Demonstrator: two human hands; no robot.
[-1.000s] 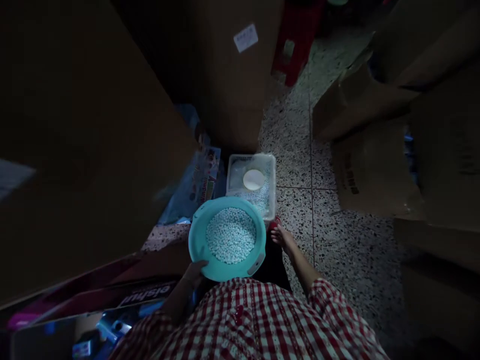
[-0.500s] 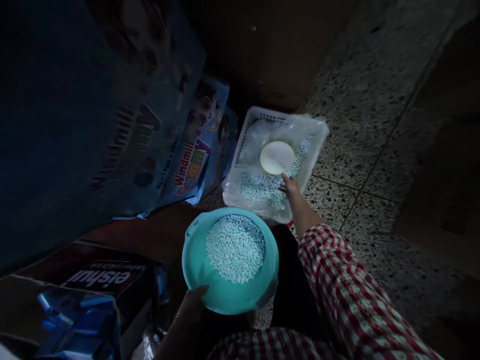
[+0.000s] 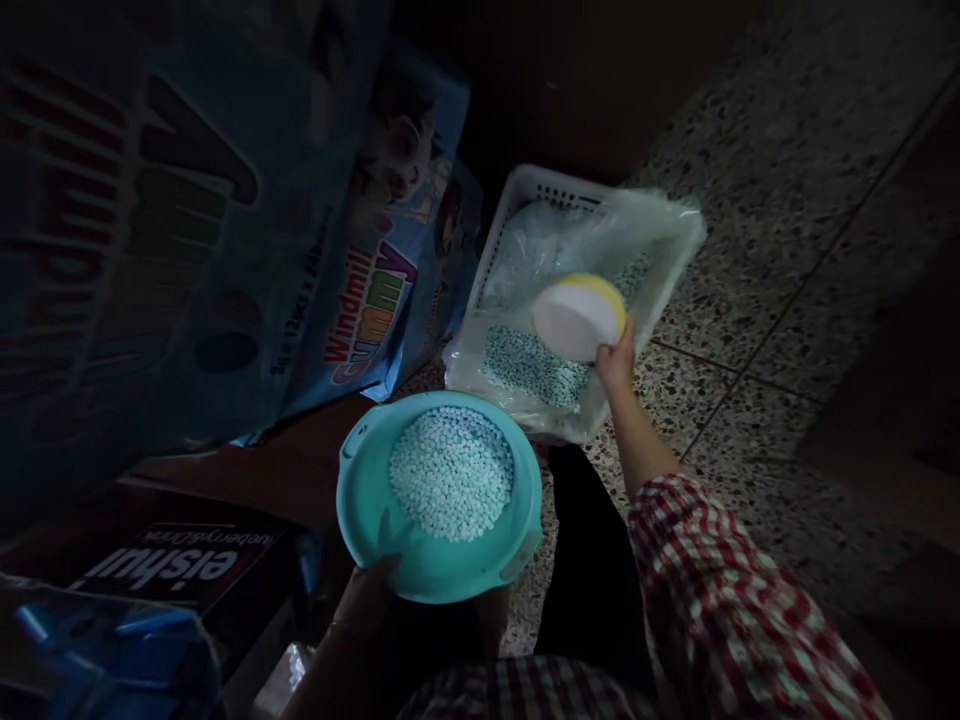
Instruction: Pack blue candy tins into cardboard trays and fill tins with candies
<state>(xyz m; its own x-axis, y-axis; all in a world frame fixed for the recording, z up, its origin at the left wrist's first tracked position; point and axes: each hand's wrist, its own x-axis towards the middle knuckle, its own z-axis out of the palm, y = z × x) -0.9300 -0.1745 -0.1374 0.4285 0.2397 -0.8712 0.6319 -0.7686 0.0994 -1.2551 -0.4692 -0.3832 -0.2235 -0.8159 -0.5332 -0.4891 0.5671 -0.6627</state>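
My left hand (image 3: 369, 592) grips the near left rim of a turquoise basin (image 3: 420, 575), its thumb over the edge. Small pale round pellets (image 3: 454, 475) heap inside that basin. Farther out, my right hand (image 3: 618, 360) is closed on the right edge of a shallow white bowl (image 3: 574, 322) with a yellow outside. The bowl is tilted and sits over a white plastic basket (image 3: 517, 180) lined with a clear plastic bag (image 3: 536, 235). More pale blue-green pellets (image 3: 532, 368) lie in the bag, partly hidden by the bowl.
Blue printed cartons (image 3: 367, 320) stand along the left side. At lower left is a dark box (image 3: 195, 560) beside blue shiny wrappers (image 3: 112, 650). Speckled tile floor (image 3: 750, 290) spreads to the right, and my dark-clothed leg (image 3: 589, 560) is beside the basin.
My right hand has closed on the white bowl's edge and the bowl has tipped, showing its yellow outside. The basin has shifted slightly left in view, still in my left hand.
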